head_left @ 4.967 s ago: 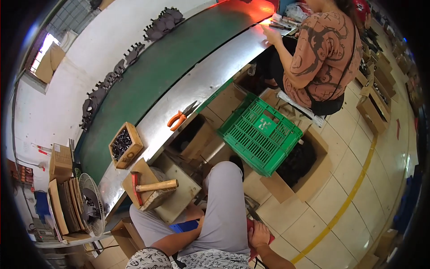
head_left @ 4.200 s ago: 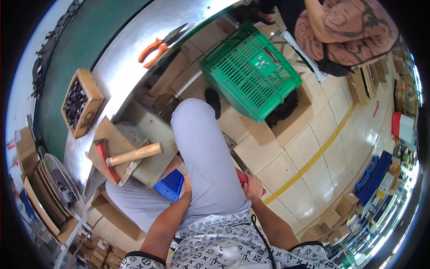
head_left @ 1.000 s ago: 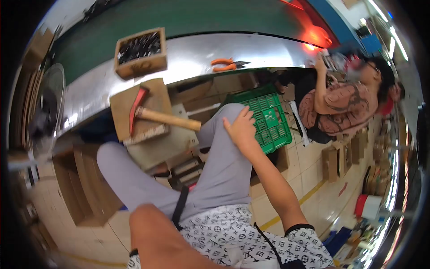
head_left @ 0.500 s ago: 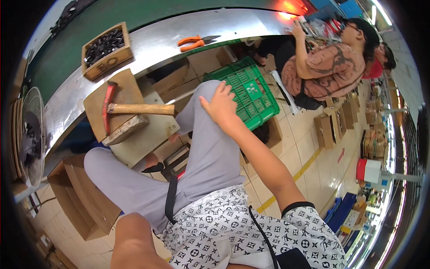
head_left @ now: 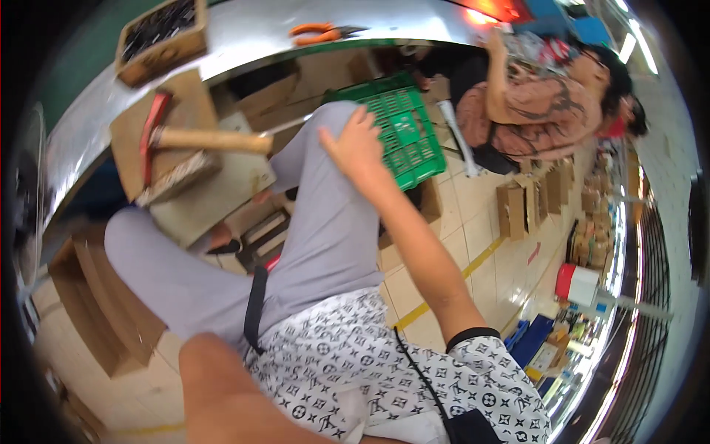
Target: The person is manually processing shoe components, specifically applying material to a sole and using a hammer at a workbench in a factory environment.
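My right hand (head_left: pixel 356 148) rests on my right knee, fingers apart over the grey trousers (head_left: pixel 336 214), and holds nothing. At the lower left only my bent left arm (head_left: pixel 222 392) shows; its hand is out of view. A hammer (head_left: pixel 214 140) with a red head and wooden handle lies on a brown board (head_left: pixel 194 103), to the left of my right hand. Under the board's near side is a rough, stone-like block (head_left: pixel 181 181). Orange-handled pliers (head_left: pixel 316 33) lie on the metal bench edge (head_left: pixel 251 29). Left of them stands a wooden box (head_left: pixel 166 61) of small black parts.
A green plastic crate (head_left: pixel 405 133) stands beyond my right knee. An open cardboard box (head_left: pixel 103 311) is by my left leg. At the far right a co-worker (head_left: pixel 536 111) sits at the bench, near a red glow (head_left: pixel 492 11). More cartons (head_left: pixel 514 211) line the tiled floor.
The whole view has shifted, so the bench, hammer and crate appear higher and farther left. My right hand stays on my knee.
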`<state>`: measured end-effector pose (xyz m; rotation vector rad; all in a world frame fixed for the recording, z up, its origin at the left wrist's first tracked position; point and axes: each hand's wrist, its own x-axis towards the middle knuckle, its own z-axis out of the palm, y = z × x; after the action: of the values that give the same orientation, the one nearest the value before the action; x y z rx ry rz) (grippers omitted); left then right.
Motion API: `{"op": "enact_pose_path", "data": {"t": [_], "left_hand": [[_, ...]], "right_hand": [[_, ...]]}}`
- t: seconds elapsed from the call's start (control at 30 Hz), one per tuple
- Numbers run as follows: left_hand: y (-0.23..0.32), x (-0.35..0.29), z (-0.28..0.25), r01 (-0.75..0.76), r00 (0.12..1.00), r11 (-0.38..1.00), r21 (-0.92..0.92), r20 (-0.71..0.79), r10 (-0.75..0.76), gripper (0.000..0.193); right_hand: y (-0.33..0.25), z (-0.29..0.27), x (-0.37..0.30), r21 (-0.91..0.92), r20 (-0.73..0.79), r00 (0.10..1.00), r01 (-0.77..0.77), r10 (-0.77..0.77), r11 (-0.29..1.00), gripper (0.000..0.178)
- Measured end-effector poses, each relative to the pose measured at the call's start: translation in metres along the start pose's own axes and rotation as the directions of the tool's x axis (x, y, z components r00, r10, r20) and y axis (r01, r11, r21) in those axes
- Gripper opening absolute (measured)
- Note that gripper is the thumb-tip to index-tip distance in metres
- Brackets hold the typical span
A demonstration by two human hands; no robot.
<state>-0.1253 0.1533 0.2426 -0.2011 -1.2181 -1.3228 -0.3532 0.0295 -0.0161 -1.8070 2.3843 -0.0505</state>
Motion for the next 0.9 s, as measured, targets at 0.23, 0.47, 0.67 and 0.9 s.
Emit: {"op": "enact_pose_path", "data": {"t": [0.23,0.47,0.67,0.9], "left_hand": [[0.035,-0.023,-0.023,0.047,0.997,0.997,0.061,0.058,-0.050,0.070],[0.029,-0.017,-0.043,0.023,0.979,1.000,0.013,0.200,-0.025,0.074],[0.118,-0.105,-0.102,-0.415,0.886,0.893,-0.176,-0.303,0.352,0.029],[0.053,-0.147,-0.252,0.421,0.552,0.714,0.559,-0.783,0.287,0.060]], "right_hand": [[0.008,-0.001,-0.005,0.076,-0.013,1.000,0.011,-0.010,0.997,0.101],[0.001,-0.003,-0.002,0.082,0.017,1.000,0.004,-0.005,0.997,0.099],[0.010,-0.005,-0.005,0.082,-0.059,0.998,-0.020,0.025,0.996,0.098],[0.009,-0.006,-0.009,0.087,-0.070,0.996,-0.046,0.052,0.995,0.098]]}}
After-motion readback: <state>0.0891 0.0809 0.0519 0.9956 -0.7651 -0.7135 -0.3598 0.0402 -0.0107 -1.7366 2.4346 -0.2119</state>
